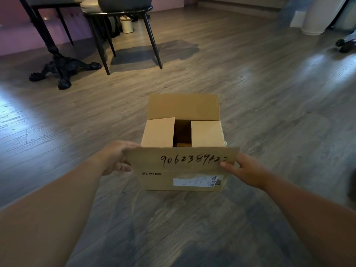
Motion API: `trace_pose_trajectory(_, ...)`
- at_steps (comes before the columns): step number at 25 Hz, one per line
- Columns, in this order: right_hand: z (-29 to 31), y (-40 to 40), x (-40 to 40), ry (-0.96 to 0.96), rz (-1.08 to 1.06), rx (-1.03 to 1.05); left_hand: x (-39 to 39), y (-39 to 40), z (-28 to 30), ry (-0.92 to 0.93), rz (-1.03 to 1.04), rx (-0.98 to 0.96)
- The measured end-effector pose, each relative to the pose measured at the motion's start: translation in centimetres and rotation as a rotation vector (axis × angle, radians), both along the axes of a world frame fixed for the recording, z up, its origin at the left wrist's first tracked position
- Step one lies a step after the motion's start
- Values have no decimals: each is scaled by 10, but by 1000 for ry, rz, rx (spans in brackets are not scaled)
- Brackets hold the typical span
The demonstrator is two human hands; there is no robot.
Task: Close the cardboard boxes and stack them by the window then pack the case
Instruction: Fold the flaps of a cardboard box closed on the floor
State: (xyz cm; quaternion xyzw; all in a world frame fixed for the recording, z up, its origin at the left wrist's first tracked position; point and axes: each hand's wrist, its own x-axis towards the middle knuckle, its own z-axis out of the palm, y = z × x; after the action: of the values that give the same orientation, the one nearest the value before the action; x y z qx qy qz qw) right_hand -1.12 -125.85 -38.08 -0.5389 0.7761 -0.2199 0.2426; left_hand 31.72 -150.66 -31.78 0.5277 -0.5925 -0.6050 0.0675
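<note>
Head view: left hand [115, 158] and right hand [248, 171] fingers grip near flap [183, 160] of cardboard box [183, 143], centre frame on floor [269, 93]. Side flaps folded in. Chair [123, 22], upper left.

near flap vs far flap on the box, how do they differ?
The near flap, gripped by the left hand and right hand, carries handwritten numbers; the far flap is blank and untouched. The near flap leans toward the camera; the far flap stands up. Both are plain brown cardboard, not yet folded shut.
</note>
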Motion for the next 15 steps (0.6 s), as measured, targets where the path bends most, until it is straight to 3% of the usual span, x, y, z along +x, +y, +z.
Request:
trace_pose_trajectory(3,5,-14,8,-36,-142,-109,-22,-7,-7,-46,244,-18)
trace_pose_trajectory(6,7,-25,15,-65,-272,-194,-38,-8,-22,-93,320,-180)
trace_pose_trajectory(9,5,-33,15,-9,-279,-224,-43,-7,-36,-199,156,-387)
trace_pose_trajectory(15,-7,-64,-7,217,-253,-38,-64,4,-51,-351,-182,-630)
